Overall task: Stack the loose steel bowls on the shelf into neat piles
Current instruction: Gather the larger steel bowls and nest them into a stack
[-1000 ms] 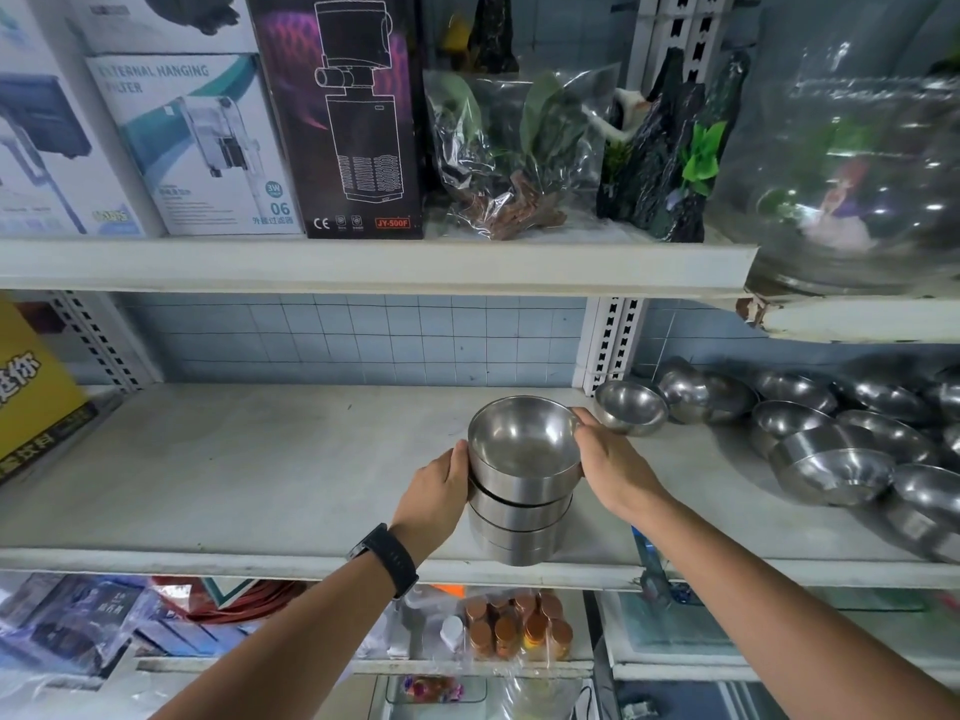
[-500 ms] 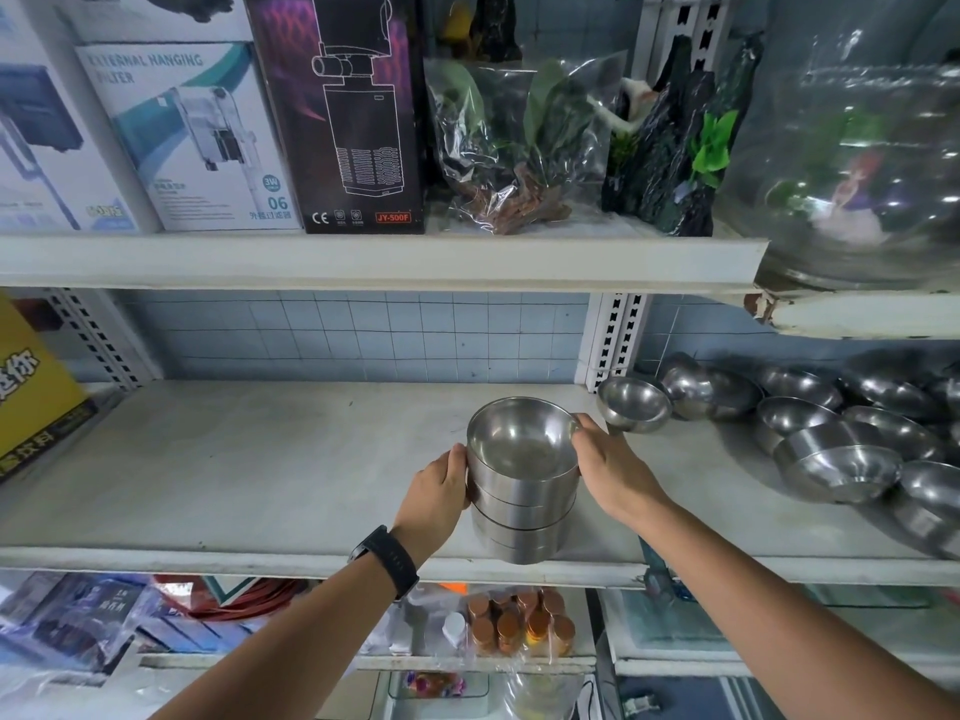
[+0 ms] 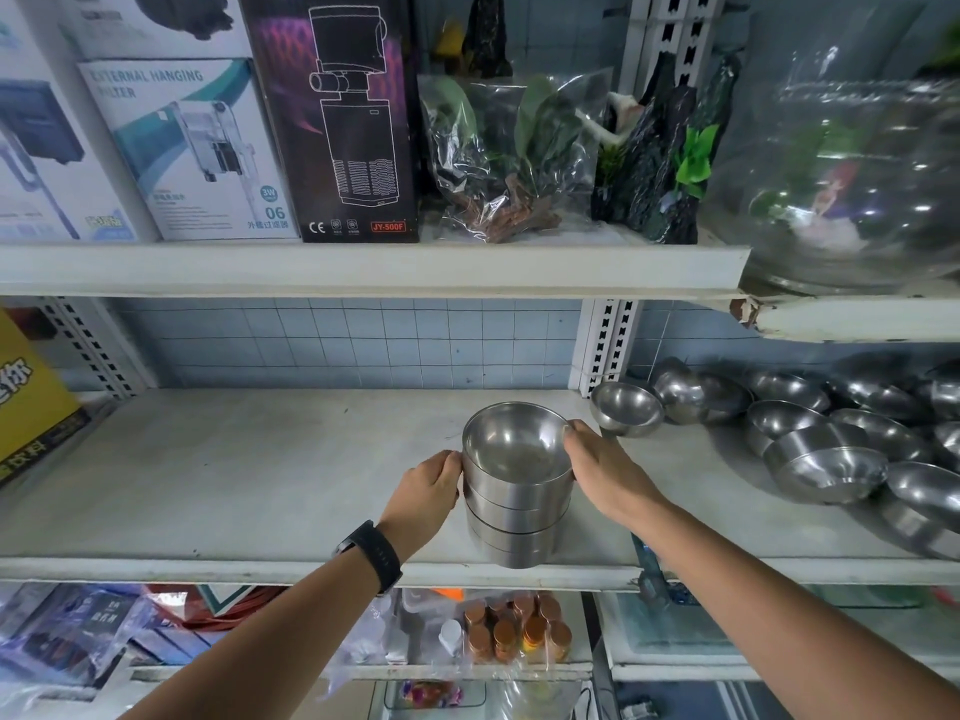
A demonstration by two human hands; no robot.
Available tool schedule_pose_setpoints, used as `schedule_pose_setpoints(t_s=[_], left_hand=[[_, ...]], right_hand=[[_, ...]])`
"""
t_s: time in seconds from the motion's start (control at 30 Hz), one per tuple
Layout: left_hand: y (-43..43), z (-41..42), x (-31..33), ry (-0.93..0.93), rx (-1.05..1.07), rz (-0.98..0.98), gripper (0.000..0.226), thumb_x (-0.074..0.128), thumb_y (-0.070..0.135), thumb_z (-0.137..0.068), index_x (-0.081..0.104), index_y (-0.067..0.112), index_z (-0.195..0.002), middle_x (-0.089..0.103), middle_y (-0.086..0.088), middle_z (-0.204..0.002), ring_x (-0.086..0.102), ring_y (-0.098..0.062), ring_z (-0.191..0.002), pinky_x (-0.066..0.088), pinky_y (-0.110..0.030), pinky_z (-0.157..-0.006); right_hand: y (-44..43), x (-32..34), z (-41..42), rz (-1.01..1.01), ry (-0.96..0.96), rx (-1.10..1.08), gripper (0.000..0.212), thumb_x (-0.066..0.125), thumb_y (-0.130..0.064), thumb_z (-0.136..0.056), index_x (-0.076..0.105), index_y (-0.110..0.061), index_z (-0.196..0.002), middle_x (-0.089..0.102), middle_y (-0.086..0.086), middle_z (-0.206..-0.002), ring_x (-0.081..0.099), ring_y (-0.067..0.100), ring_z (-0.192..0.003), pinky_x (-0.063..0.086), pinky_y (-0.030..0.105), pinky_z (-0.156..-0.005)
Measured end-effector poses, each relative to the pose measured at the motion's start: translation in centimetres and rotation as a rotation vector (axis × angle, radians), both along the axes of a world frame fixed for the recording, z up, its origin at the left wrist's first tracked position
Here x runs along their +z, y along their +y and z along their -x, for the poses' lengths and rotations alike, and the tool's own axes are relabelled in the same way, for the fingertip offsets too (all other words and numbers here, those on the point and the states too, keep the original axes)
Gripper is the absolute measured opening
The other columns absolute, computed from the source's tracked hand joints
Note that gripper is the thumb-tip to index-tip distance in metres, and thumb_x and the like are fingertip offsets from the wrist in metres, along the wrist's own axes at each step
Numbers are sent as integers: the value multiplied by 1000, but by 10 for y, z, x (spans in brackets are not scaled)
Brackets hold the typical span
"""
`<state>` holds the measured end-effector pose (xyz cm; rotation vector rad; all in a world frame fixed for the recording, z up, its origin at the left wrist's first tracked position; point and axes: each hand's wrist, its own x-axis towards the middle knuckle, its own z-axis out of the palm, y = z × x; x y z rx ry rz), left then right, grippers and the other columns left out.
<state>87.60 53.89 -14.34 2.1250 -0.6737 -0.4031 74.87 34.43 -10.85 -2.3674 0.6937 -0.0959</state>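
Head view.

- Stack (image 3: 514, 517): several steel bowls are sitting nested one inside another. Every mouth is facing up and the pile's long axis is standing upright. It is resting on the shelf (image 3: 234, 485) at the front edge, in front of the post (image 3: 605, 345) and a little to its left.
- Left hand (image 3: 423, 491): it is gripping the stack's left wall with fingers curled round the steel. A watch (image 3: 371, 556) is sitting on that wrist.
- Right hand (image 3: 602, 470): it is gripping the stack's right side. The thumb is lying at the top bowl's rim and the other fingers are wrapping behind, out of sight.
- Single bowl (image 3: 626, 410): it is sitting mouth up just in front of the post's foot, apart from the stack and close behind the right hand.
- Loose bowls (image 3: 826, 470): they are lying in a jumble to the right of the post. Many are tilting or leaning on each other, with mouths facing various ways.
- Boxes (image 3: 197, 148): filter cartons are standing on the upper shelf, up and left of the post.
- Fishbowl (image 3: 857, 174): clear and round, it is sitting up and right of the post.
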Motion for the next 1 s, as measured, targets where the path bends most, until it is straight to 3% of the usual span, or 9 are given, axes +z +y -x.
schedule_pose_setpoints(t_s=[0.1,0.23,0.33,0.4,0.57,0.67,0.87,1.0], left_hand=[[3,-13,7,-37,-19,-51,37,38,21,-101,55,23,-68,57,2,-68,47,-16,-62,37,-26,-55],[3,-34,25,-94,-31,-119,31,40,24,-100,70,22,-90,68,-1,-82,57,-13,-70,40,-25,-55],[-1,-51,51,-187,-65,-234,48,32,44,-98,70,15,-97,69,-3,-90,61,-22,-84,47,-27,-67],[-5,-62,68,-314,-95,-306,65,22,57,-92,67,10,-98,69,-9,-93,64,-28,-89,53,-36,-79],[-28,-74,101,-594,-185,-509,56,22,55,-104,61,16,-100,67,-3,-99,61,-22,-92,49,-37,-82],[-50,-71,112,-644,-240,-514,54,25,54,-103,63,16,-104,67,-3,-102,60,-23,-95,47,-36,-83],[-96,-44,123,-717,-336,-450,47,29,50,-102,61,15,-98,66,-2,-96,59,-22,-88,43,-33,-76],[-126,-17,127,-696,-397,-408,50,29,45,-103,60,6,-95,64,-8,-90,59,-27,-85,47,-35,-76]], right_hand=[[-11,2,-3,5,11,5,35,18,-49,-102,43,-31,-86,61,0,-86,58,29,-96,43,43,-94],[-28,18,5,110,-18,-10,40,25,-54,-103,55,-28,-108,63,-5,-93,63,22,-96,49,37,-88],[-48,28,10,336,33,15,40,25,-55,-99,54,-27,-102,58,-12,-86,63,12,-82,57,40,-84],[-63,33,13,468,107,23,40,27,-51,-101,55,-21,-101,61,-7,-86,63,9,-77,59,36,-78],[-91,47,25,666,171,7,39,28,-51,-100,53,-22,-93,59,-3,-89,60,13,-78,56,38,-76],[-101,51,34,689,196,-21,39,26,-51,-100,50,-22,-89,58,-3,-88,59,15,-78,52,36,-77],[-114,57,69,664,168,-96,36,30,-48,-102,51,-22,-89,59,-3,-83,59,12,-72,57,40,-70],[-128,59,103,653,196,-199,40,30,-52,-101,53,-21,-91,62,0,-90,61,20,-79,55,40,-75]])
